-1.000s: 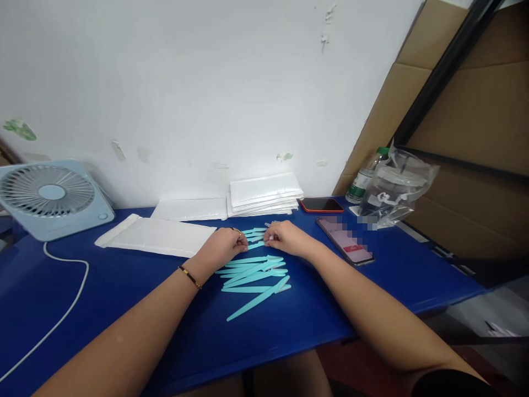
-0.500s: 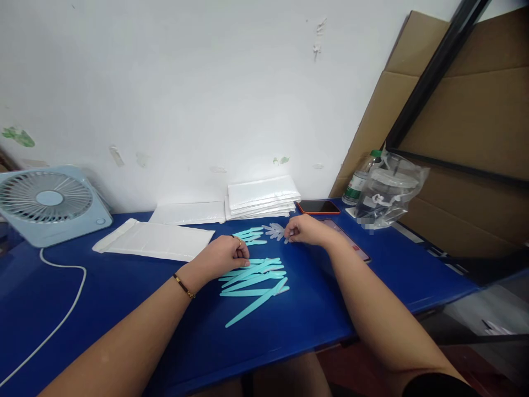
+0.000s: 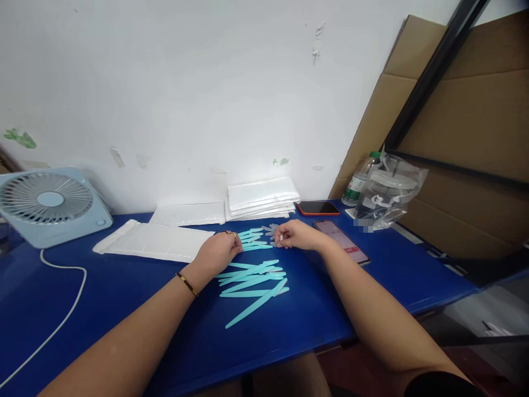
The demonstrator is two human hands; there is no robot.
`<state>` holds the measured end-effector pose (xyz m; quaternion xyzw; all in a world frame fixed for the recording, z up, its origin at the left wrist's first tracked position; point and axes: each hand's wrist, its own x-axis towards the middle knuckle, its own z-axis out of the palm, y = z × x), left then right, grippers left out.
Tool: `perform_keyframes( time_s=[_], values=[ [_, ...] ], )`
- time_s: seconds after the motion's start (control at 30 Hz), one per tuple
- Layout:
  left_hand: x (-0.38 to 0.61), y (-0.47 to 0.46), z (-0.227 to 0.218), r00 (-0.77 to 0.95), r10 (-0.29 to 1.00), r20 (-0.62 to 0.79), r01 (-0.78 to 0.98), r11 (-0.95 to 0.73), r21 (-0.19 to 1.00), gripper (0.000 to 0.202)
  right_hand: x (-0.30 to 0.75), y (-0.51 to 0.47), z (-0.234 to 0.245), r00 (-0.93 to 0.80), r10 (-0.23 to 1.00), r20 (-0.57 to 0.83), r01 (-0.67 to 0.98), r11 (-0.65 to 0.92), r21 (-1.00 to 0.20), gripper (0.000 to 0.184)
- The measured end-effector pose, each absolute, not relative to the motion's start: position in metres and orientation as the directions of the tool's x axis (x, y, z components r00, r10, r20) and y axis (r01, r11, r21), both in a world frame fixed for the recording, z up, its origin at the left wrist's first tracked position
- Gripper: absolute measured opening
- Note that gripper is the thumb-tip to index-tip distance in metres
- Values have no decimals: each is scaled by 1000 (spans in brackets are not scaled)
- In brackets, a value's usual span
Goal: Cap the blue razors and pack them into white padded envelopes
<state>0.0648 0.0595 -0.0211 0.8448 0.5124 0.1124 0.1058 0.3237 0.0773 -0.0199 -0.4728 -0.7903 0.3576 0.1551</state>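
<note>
Several turquoise plastic sticks (image 3: 253,280) lie in a loose pile on the blue table (image 3: 124,309). A smaller group of turquoise sticks (image 3: 253,238) lies just behind it, with small clear caps (image 3: 270,229) beside them. My left hand (image 3: 217,251) rests curled at the left end of the smaller group, its fingers pinched on one stick. My right hand (image 3: 295,234) is curled just right of the caps, pinching a small pale piece between its fingertips.
A pale blue fan (image 3: 52,204) with a white cord (image 3: 58,309) stands at the far left. White bags (image 3: 155,241) and a stack of them (image 3: 262,196) lie by the wall. Two phones (image 3: 318,207) (image 3: 343,242), a bottle (image 3: 359,182) and a clear bag (image 3: 390,190) are at the right, before cardboard (image 3: 467,127).
My left hand moved forward from the pile to the smaller group of sticks. My right hand drew back left from the caps toward the sticks, uncovering the nearer phone.
</note>
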Motion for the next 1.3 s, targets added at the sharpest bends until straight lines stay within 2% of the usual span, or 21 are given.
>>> perform_keyframes(
  time_s=[0.4, 0.63, 0.7, 0.8, 0.87, 0.97, 1.13, 1.2, 1.3],
  values=[
    [62, 61, -20, 455, 885, 98, 833, -462, 305, 17, 320, 76, -21, -513, 856, -64, 624, 320, -713, 17],
    [61, 63, -21, 437, 890, 126, 843, -455, 289, 17, 301, 75, -27, -512, 853, 98, 596, 435, -675, 15],
    [59, 62, -18, 418, 895, 157, 849, -447, 282, 18, 309, 78, -24, -465, 867, 178, 624, 463, -629, 17],
    [59, 56, -11, 446, 880, 164, 816, -475, 331, 26, 328, 83, -19, -404, 873, 274, 723, 488, -489, 17],
    [61, 50, -8, 532, 844, 73, 762, -514, 395, 32, 337, 85, -17, -424, 870, 252, 759, 493, -425, 17],
    [66, 41, -7, 631, 774, -48, 707, -548, 448, 36, 340, 86, -18, -472, 867, 162, 774, 495, -395, 15],
    [70, 41, -11, 607, 791, -77, 713, -500, 491, 30, 329, 83, -21, -511, 846, 153, 765, 529, -366, 8],
    [69, 45, -12, 578, 813, -68, 716, -465, 521, 29, 327, 81, -20, -509, 849, 142, 754, 519, -402, 8],
    [66, 52, -12, 510, 860, -17, 738, -427, 523, 29, 326, 77, -15, -514, 856, 61, 686, 453, -570, 13]
  ],
)
